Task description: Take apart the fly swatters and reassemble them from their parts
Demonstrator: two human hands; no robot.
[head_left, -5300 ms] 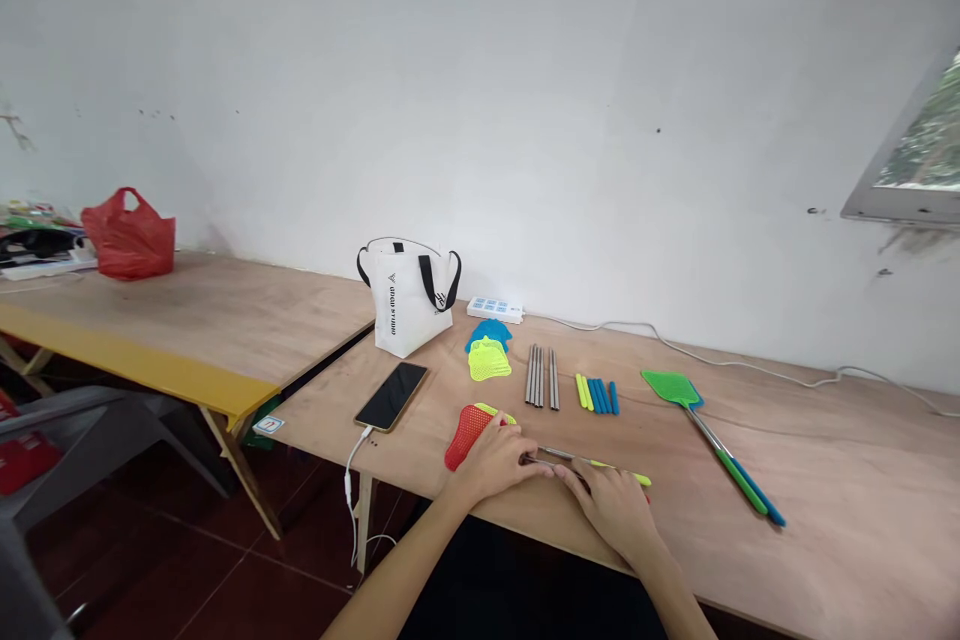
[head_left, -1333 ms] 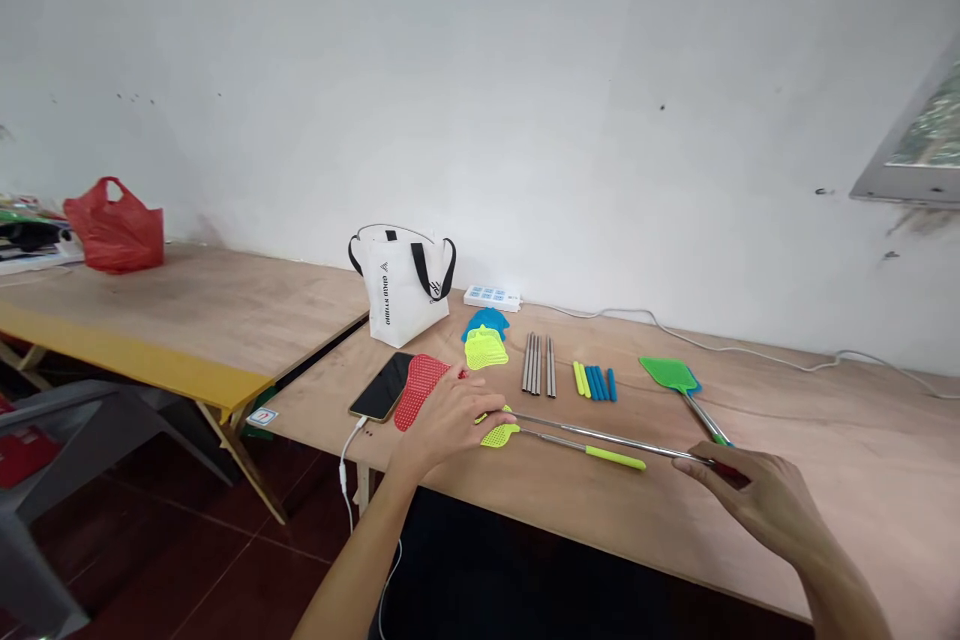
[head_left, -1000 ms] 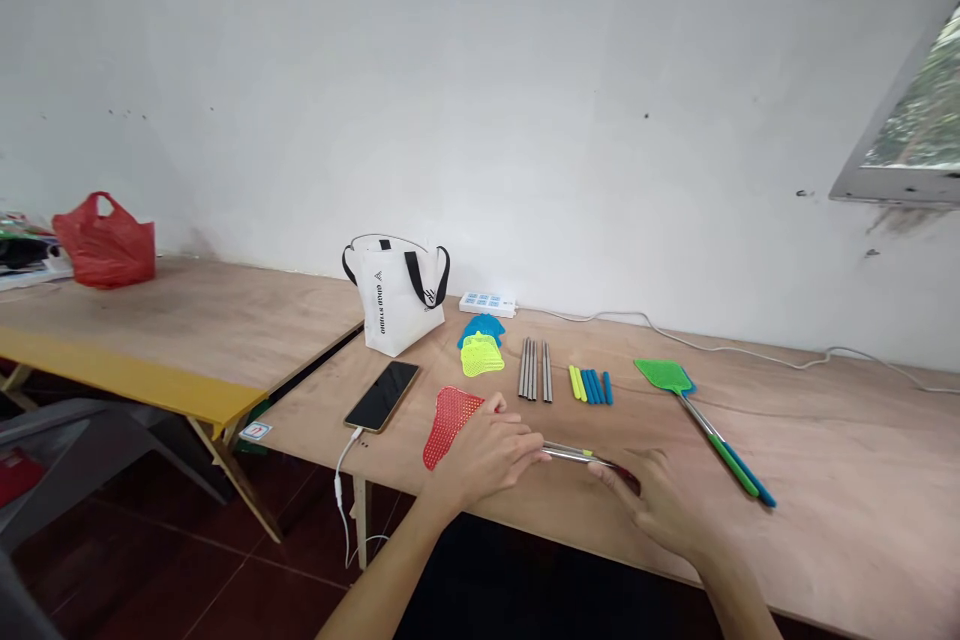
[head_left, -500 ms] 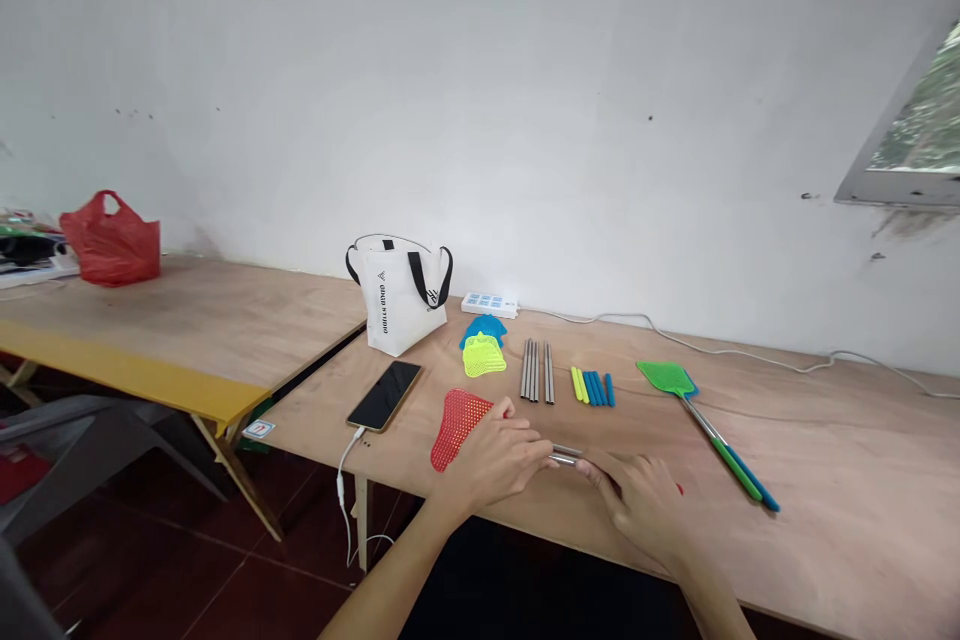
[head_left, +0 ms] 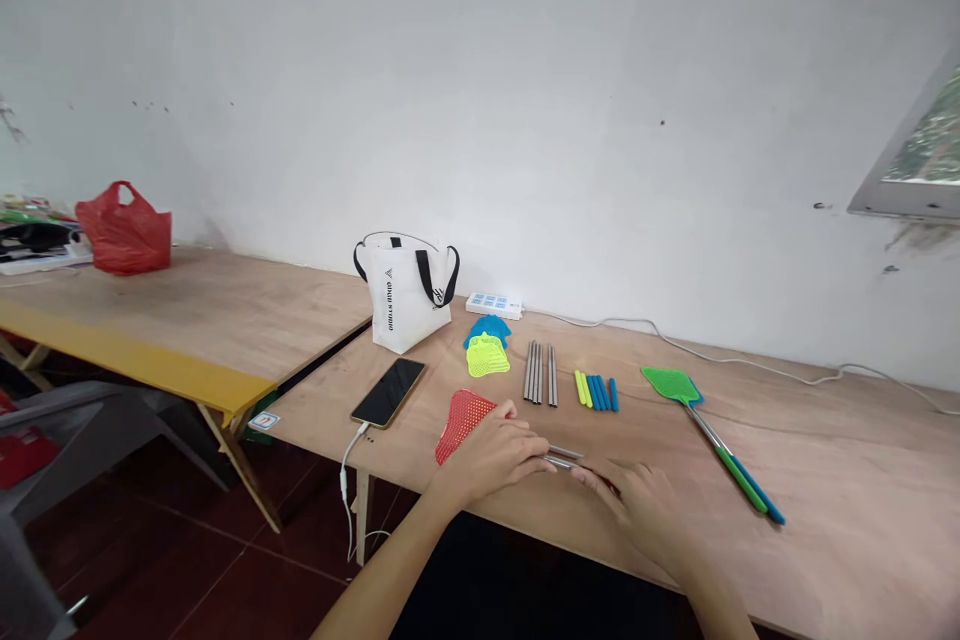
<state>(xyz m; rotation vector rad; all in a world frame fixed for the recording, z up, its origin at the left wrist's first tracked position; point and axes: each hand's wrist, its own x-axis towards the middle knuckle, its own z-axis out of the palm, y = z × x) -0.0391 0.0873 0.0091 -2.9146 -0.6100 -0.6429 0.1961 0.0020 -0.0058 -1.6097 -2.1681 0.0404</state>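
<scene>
My left hand [head_left: 499, 455] is closed around thin metal tubes [head_left: 566, 452] near the table's front edge. Partly under that hand lies a red perforated fly swatter head [head_left: 461, 422]. My right hand [head_left: 637, 505] is closed at the right end of the lower tube, its thumb and fingers together; its palm hides whatever else is inside. Beyond the hands, several loose metal tubes [head_left: 534, 375] lie side by side. Right of them are yellow grips [head_left: 582, 388] and blue grips [head_left: 602, 393]. Yellow [head_left: 487, 356] and blue [head_left: 489, 328] swatter heads overlap further back.
Two assembled fly swatters, one green [head_left: 670, 383] and one blue [head_left: 766, 500], lie at the right. A phone [head_left: 390, 392] on a white cable, a white bag [head_left: 405, 305] and a power strip [head_left: 493, 305] stand left and back. A red plastic bag [head_left: 127, 235] sits on the neighbouring table.
The view has shifted slightly. Between my hands the tubes now sit further apart at their right ends, and the upper one's end shows free. A red tip beyond my right hand is no longer visible.
</scene>
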